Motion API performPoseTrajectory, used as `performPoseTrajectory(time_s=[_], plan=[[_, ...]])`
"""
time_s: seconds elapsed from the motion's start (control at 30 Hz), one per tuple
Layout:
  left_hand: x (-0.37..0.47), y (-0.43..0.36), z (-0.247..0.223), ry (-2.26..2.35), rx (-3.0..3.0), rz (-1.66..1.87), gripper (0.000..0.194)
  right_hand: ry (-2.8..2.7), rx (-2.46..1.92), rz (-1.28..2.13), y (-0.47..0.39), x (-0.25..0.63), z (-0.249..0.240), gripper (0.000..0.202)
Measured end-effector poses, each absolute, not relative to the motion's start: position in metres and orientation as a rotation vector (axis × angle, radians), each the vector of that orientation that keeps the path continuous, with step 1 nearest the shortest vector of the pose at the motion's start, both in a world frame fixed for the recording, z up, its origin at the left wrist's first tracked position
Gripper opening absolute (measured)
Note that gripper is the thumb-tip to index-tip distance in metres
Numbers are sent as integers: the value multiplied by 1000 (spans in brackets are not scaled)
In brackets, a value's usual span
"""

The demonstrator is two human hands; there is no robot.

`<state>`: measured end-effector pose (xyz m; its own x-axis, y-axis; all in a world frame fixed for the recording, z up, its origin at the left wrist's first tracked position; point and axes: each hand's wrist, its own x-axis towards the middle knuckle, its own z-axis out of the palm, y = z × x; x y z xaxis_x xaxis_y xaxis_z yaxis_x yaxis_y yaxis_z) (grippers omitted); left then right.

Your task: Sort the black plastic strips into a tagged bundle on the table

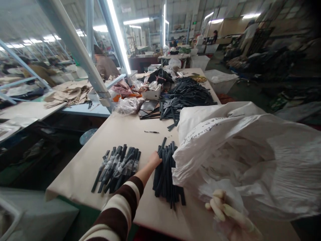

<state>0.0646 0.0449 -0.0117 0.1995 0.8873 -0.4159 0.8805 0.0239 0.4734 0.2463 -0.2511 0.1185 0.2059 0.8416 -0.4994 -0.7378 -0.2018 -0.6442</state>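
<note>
My left hand (153, 160), in a brown-and-cream striped sleeve, reaches onto a pile of black strips (167, 174) lying on the tan table (130, 134); its fingers are hidden among the strips, so a grip cannot be told. My right hand (229, 212), fingers curled and blurred, clutches the lower edge of a large white woven sack (245, 154) that lies open on the table's right side. To the left of my left arm lies a second pile of black strips with pale labels (116, 167).
A big heap of black strips (187, 97), flat dark sheets (147, 108), clear plastic bags (126, 106) and a small box sit further back. A pen (151, 132) lies mid-table. Slanted metal frame bars (75, 47) rise at left. Other people work at distant tables.
</note>
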Motion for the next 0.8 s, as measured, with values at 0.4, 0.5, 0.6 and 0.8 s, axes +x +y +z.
performPoseTrajectory(time_s=[0.4, 0.5, 0.6, 0.8], plan=[[17, 1, 23, 1501, 1608, 630, 26, -95, -983, 1446, -206, 207, 122, 26], [-9, -42, 35, 1518, 1615, 864, 28, -2, -941, 1440, -209, 204, 122, 19], [-20, -82, 37, 1560, 1575, 965, 25, 53, -866, 1470, -213, 201, 127, 18], [15, -155, 97, 1283, 1552, 763, 31, 32, -800, 1491, -224, 192, 145, 9]])
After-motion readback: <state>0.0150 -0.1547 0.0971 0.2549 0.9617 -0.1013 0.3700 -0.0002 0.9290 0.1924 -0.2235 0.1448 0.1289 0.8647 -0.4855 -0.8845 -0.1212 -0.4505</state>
